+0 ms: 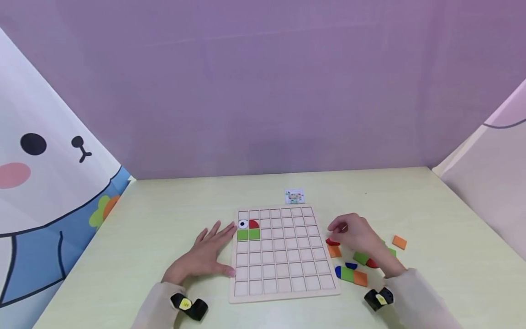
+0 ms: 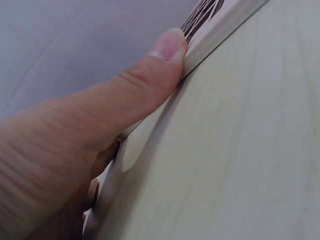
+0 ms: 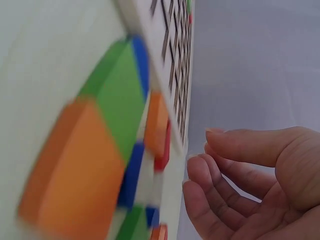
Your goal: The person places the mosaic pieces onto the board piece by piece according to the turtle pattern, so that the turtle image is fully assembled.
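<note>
Left hand: grip spread wide, closed round nothing, thumb and fingertips touching the left edge of the grid board.
Right hand: fingers curled, thumb tip close to forefinger, just above a loose red tile; cannot tell whether pinching anything.
Grid board: flat on the tabletop, between both hands, with eye tile, red quarter-round tile and two green square tiles in cells at upper left.
Loose tiles: right of the grid board, in blue, green, orange and red.
Picture card: just beyond the far edge.
</note>
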Motion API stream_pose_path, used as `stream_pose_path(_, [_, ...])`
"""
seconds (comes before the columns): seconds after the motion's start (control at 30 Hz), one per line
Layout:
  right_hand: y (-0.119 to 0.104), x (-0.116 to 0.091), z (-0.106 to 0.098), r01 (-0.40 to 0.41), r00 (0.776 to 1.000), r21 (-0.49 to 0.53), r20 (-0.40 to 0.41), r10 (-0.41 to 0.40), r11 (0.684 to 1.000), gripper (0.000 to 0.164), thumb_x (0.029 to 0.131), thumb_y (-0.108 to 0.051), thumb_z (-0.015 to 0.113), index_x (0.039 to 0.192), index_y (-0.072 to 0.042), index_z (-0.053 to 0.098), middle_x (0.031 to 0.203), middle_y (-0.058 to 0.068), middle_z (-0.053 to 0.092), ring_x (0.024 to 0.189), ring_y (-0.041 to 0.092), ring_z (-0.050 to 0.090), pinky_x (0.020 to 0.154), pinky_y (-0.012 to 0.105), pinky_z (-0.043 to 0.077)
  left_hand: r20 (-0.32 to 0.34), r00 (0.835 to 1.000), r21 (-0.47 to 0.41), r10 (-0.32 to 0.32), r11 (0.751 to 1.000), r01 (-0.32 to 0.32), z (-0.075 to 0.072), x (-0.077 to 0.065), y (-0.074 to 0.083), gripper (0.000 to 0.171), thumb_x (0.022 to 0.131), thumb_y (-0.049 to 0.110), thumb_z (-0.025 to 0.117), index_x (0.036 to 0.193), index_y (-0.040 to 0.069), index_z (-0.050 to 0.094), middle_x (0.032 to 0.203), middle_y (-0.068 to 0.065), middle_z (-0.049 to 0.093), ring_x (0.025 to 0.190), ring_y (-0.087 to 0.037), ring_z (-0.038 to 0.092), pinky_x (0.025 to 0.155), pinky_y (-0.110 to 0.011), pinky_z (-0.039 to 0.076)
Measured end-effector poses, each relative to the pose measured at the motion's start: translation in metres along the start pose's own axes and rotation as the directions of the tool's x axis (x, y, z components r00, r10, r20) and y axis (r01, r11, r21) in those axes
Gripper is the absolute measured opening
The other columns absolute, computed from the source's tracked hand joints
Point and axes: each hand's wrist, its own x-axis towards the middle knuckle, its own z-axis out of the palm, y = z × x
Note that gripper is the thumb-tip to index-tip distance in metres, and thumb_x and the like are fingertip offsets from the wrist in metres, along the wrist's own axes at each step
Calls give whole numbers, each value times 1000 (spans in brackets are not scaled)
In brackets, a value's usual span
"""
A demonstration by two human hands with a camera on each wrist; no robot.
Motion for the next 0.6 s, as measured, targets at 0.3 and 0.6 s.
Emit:
stream_pose_path(0.3, [23,-7,-19,-29,999,-36,-23,28,999,12,84,-7,68,95,-2,68,82,4,63,73,17,52,61,25,48,-9,1000,5,0,1000,0,2,0,0,114,65,62,75,152,9,22,158,-11,21,145,-44,4,112,-66,3])
stream_pose_path(0.6, [41,-14,-32,-21,999,-58,-31,19,998,11,84,-7,69,94,-3,68,82,3,63,71,16,53,58,24,48,-22,1000,-1,-1,1000,1,2,-2,1,114,65,64,73,152,9,23,158,-11,22,145,-44,5,112,-65,3])
